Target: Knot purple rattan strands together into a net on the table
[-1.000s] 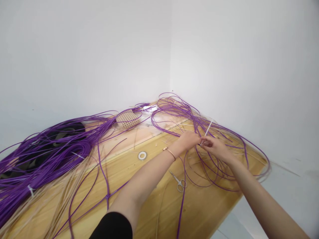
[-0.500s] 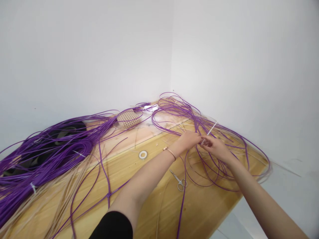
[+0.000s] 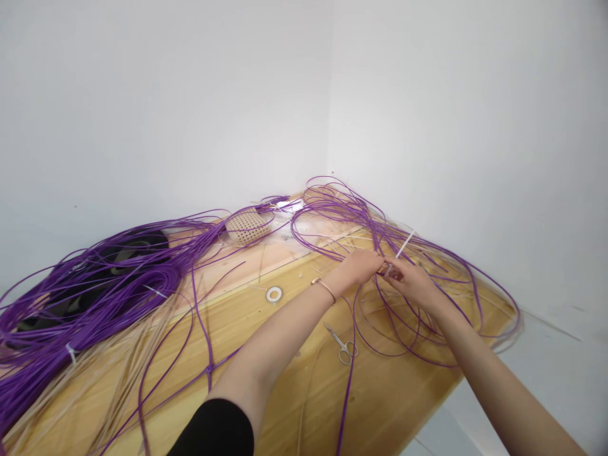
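My left hand [image 3: 363,265] and my right hand [image 3: 414,283] meet at the fingertips over the right part of the table. Both are closed in a pinch. A thin, stiff white strip [image 3: 405,244] sticks up from between them, its lower end in my right fingers. What my left fingertips pinch is hidden behind the hand. Loose loops of purple cord [image 3: 332,206] lie around and beneath both hands. Small metal scissors [image 3: 342,346] rest on the wood below my hands, beside a purple strand.
A large purple cord bundle [image 3: 156,282] lies over a black item [image 3: 142,246] at the left, with tan strands [image 3: 128,367] below. A woven beige piece [image 3: 247,227], a white tape roll [image 3: 273,294] and the wooden table [image 3: 266,354] show. White walls [image 3: 190,95] meet behind.
The view has shifted slightly, so the table's things appear a little to the right. My hands stay together around the white strip, with barely any finger movement.
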Available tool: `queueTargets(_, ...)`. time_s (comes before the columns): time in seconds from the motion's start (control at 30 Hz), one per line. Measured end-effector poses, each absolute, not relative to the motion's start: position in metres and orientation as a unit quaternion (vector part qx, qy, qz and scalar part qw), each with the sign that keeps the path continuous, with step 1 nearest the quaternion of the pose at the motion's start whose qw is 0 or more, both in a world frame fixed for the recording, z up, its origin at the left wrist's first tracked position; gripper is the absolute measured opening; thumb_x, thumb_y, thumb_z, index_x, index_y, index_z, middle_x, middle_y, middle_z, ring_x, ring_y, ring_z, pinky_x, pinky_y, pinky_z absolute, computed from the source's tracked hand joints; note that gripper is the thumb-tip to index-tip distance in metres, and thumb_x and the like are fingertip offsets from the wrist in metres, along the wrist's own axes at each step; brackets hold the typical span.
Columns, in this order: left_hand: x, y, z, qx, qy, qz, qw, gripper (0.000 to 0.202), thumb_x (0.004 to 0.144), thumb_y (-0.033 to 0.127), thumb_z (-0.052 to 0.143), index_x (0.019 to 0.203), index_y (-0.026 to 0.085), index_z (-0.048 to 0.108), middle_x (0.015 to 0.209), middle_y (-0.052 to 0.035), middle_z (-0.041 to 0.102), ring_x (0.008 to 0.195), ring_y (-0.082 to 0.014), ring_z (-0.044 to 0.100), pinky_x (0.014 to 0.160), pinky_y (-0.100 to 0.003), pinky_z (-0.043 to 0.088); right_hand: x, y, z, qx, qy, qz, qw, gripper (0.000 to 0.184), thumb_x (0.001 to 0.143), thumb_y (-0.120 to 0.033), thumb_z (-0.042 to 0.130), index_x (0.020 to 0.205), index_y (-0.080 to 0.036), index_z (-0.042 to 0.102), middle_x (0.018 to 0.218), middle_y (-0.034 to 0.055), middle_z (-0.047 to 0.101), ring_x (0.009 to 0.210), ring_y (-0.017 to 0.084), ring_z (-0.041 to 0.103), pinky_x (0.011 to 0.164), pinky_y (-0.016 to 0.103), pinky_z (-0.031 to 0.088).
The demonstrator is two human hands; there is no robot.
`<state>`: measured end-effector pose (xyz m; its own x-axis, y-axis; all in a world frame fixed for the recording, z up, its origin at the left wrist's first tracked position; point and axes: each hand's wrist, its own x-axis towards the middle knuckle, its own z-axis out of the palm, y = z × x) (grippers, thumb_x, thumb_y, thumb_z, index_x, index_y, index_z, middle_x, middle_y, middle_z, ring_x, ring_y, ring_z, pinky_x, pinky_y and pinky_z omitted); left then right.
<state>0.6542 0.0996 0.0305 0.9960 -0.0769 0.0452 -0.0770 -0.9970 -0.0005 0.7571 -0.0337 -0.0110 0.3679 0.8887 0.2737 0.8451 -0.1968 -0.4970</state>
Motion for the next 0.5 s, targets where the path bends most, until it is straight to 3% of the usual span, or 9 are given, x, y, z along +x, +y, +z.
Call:
queueTargets(0.17, 0.655, 0.111, 0.026, 0.998, -0.048, -0.008, 0.031, 0.022, 0.085, 0.015, 0.047, 0.089, 0.016, 0.068, 0.09, -0.0073, 0.07, 0.085, -0.0188, 0.065, 0.07, -0.026, 0.049, 0.757, -0.034, -0.01, -0.768, -0.572, 0.06, 0.282, 0.035, 0.075, -0.014, 0.052, 0.109, -0.015, 0.061, 0.071, 0.003, 0.067, 0.06, 0.014, 0.06, 0.056, 0.022, 0.046)
queueTargets(0.5, 0.647, 0.116, 0.02, 1.0, -0.021, -0.01, 0.009, 0.024, 0.082, 0.008, 0.045, 0.089, 0.014, 0.066, 0.089, -0.0109, 0.07, 0.087, -0.0226, 0.065, 0.073, -0.03, 0.05, 0.759, -0.037, -0.013, -0.754, -0.571, 0.084, 0.312, 0.038, 0.075, -0.015, 0.05, 0.112, -0.016, 0.059, 0.073, 0.003, 0.066, 0.059, 0.013, 0.059, 0.057, 0.023, 0.048)
